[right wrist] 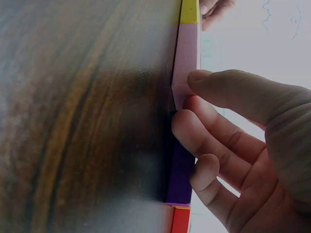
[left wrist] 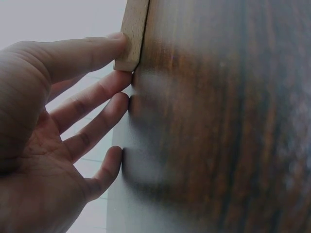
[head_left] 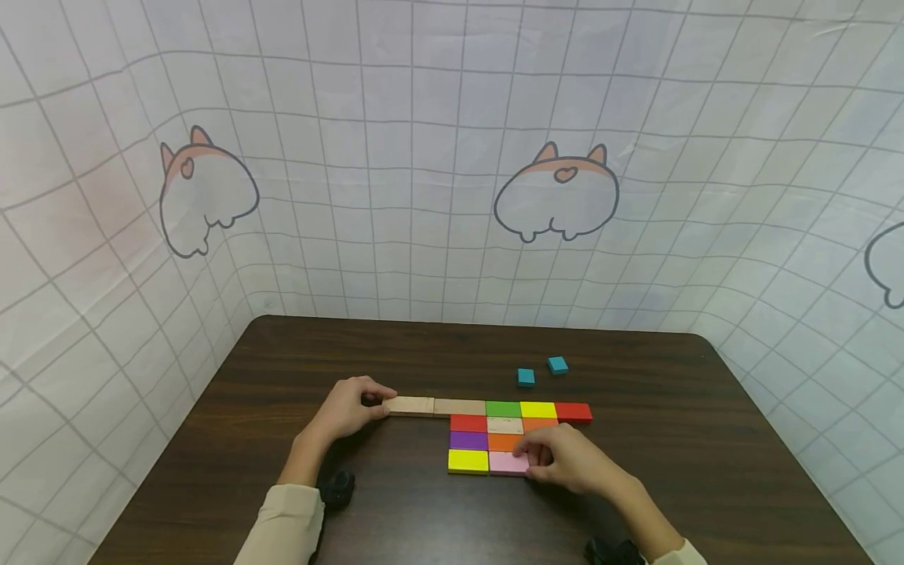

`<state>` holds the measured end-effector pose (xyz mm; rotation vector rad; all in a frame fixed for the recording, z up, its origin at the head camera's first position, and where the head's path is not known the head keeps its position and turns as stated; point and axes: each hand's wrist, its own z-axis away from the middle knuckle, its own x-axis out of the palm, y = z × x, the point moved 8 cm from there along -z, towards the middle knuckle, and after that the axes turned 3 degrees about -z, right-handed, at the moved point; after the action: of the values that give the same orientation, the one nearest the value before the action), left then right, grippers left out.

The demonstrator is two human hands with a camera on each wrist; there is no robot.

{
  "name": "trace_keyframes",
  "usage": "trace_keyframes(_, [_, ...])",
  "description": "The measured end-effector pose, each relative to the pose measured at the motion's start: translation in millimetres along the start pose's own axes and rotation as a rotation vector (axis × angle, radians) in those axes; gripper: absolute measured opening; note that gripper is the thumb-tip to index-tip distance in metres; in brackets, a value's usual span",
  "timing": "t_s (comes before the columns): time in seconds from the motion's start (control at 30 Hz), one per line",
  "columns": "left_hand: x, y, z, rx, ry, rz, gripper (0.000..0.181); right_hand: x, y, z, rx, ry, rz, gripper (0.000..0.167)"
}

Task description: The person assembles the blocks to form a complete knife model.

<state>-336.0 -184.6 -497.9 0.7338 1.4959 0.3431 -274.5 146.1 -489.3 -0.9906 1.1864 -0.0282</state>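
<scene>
My left hand (head_left: 349, 408) pinches the free left end of a plain wooden block (head_left: 412, 406). In the left wrist view its thumb (left wrist: 104, 51) lies on the block's side and the lower fingers spread by the tabletop. Another plain block (head_left: 459, 407) continues the row rightward. My right hand (head_left: 575, 463) holds the right end of a pink block (head_left: 504, 463), fingers bent. The right wrist view shows the thumb (right wrist: 218, 85) on the pink block near its corner, with a purple block (right wrist: 180, 170) beyond. The hand hides part of the layout in the head view.
Yellow (head_left: 468, 462), purple (head_left: 468, 441), orange (head_left: 504, 442) and red (head_left: 468, 423) blocks lie together in rows. Green (head_left: 503, 409), yellow (head_left: 538, 410) and red (head_left: 574, 413) blocks extend the back row. Two small blue blocks (head_left: 526, 377) lie apart behind, on the dark table (head_left: 318, 345).
</scene>
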Motion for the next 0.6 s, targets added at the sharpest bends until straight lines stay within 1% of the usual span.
trace_keyframes(0.6, [1.1, -2.1, -0.6, -0.008, -0.002, 0.001, 0.022, -1.3, 0.9, -1.9, 0.003, -0.009, 0.006, 0.017])
